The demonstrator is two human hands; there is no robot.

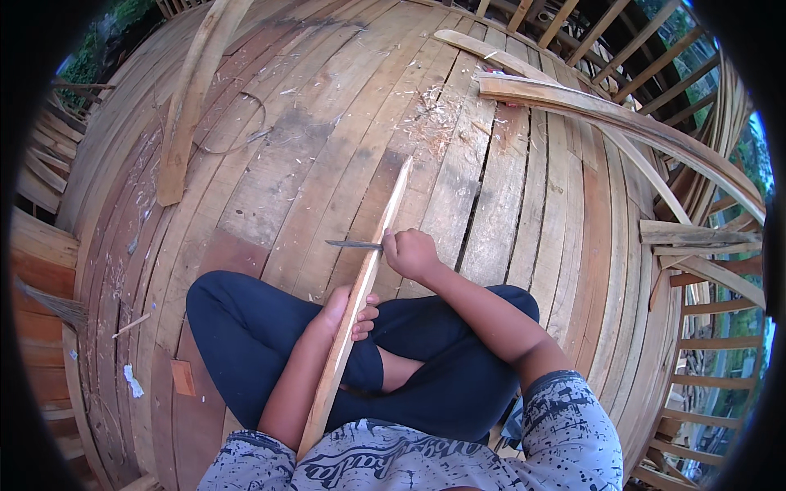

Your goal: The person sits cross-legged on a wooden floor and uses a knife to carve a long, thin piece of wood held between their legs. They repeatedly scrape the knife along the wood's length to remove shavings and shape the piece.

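A long pale wooden stick (347, 322), tapering to a point at its far end, slants from my shirt front out over the floor. My left hand (352, 313) is wrapped round its middle, above my crossed legs. Farther along, my right hand (411, 254) is closed on a knife; the handle is hidden in the fist. The knife's thin dark blade (354, 244) lies across the stick and points left. Its edge appears to touch the wood, though I cannot tell how deep it sits.
Wood shavings (442, 123) are scattered over the plank floor (327, 164) ahead. A long board (187, 106) lies at the far left. At the right, several beams (606, 105) rest near a slatted railing (720, 344). A bristly broom end (51, 303) shows at the left edge.
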